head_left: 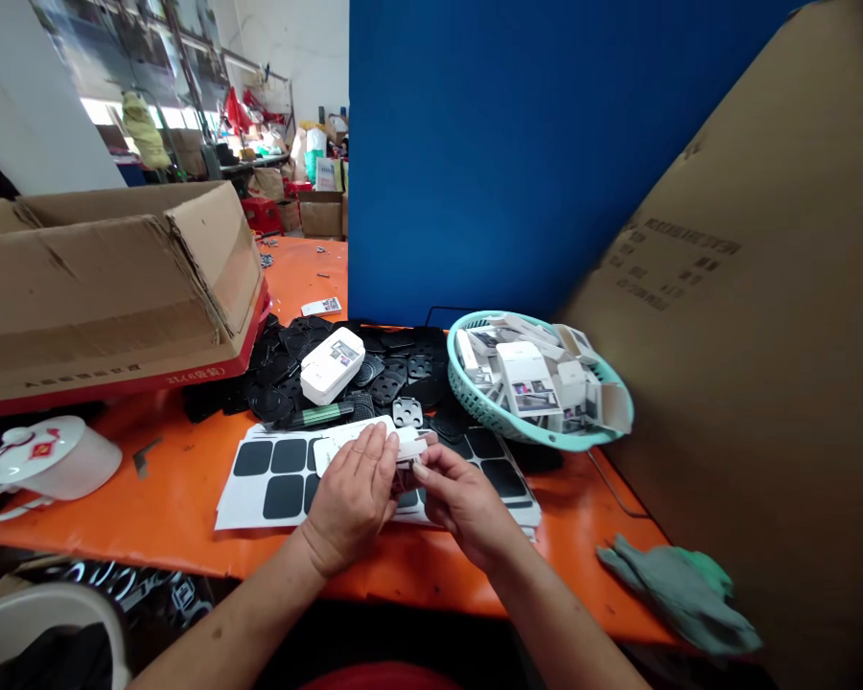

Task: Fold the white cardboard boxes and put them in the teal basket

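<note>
A small white cardboard box (408, 447) is between my hands over the sheets of dark stickers. My left hand (356, 484) lies across it from the left, fingers together, covering much of it. With thumb and fingertips, my right hand (464, 494) pinches the box's right end, where a flap shows. The box's contents are hidden. Under the left fingers a flat white piece (335, 448) sticks out; whether it belongs to the box I cannot tell. Sticker sheets (284, 494) with rounded black squares lie beneath both hands.
Behind the hands spreads a pile of black plastic parts (388, 383), with a stack of white cards (333, 366) on it. A mint basket (475, 407) full of white boxes stands right. Around are a lidded mug (79, 465), large carton (101, 297), glove (680, 589) and blue panel (475, 163).
</note>
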Tool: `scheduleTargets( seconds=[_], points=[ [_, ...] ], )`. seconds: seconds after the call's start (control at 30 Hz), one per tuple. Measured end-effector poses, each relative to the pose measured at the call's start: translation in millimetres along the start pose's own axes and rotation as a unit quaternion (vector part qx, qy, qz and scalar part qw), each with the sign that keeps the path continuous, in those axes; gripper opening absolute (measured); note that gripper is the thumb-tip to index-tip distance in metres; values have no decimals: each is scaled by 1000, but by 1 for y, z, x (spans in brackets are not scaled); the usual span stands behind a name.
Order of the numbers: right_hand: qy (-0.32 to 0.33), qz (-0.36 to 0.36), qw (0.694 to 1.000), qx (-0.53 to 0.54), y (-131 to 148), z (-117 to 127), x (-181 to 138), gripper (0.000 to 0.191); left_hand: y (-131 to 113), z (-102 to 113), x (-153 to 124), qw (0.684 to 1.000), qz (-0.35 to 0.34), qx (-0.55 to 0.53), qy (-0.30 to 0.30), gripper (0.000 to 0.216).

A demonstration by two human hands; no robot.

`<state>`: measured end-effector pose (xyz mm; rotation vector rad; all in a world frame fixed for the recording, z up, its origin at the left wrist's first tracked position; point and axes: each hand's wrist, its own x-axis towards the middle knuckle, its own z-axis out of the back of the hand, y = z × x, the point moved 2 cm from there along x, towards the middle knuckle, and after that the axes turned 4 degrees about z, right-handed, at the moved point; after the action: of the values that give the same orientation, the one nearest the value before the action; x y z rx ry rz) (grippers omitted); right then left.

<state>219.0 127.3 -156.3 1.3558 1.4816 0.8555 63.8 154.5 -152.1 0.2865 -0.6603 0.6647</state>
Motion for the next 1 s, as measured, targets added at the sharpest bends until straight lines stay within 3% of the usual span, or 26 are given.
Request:
scheduleTargets(
  seconds=[0.17, 0.23, 0.3, 0.37, 0.43, 0.5, 0.57, 0.63, 0.73, 0.8, 0.87, 0.93, 1.0],
  points=[
    [84, 3, 996, -12, 13, -11, -16, 28, -7, 19, -4, 999, 42, -21, 19, 35],
    [104, 23, 993, -59, 18, -15, -25, 25, -11, 25, -8, 991, 84, -94, 52, 24],
    [101, 102, 978, -149, 24, -15, -34, 20, -17, 30, -12, 962, 143, -211, 97, 18],
    [44, 234, 934, -266, 28, -9, -44, 12, -24, 33, -18, 901, 233, -340, 132, 19],
    [-41, 325, 880, -343, 25, 1, -54, 17, -33, 32, -26, 803, 349, -459, 152, 27],
    [-84, 330, 868, -360, 13, 14, -61, 16, -45, 29, -37, 695, 438, -547, 162, 35],
    [-78, 296, 887, -345, -3, 25, -67, 11, -57, 24, -51, 627, 465, -602, 170, 44],
    [-56, 278, 904, -321, -19, 33, -75, 10, -66, 18, -64, 609, 440, -631, 197, 48],
    [-30, 227, 933, -278, -40, 37, -90, 12, -73, 10, -84, 620, 394, -633, 244, 49],
    [-15, 164, 955, -248, -52, 37, -99, 16, -74, 7, -92, 622, 389, -635, 242, 56],
    [-11, 108, 974, -201, -63, 37, -106, 26, -75, 6, -96, 602, 380, -663, 232, 63],
    [-18, 68, 987, -145, -70, 38, -110, 35, -77, 5, -96, 583, 354, -694, 228, 56],
    [-30, 46, 993, -106, -75, 40, -112, 38, -78, 5, -96, 587, 336, -704, 217, 46]
  ],
)
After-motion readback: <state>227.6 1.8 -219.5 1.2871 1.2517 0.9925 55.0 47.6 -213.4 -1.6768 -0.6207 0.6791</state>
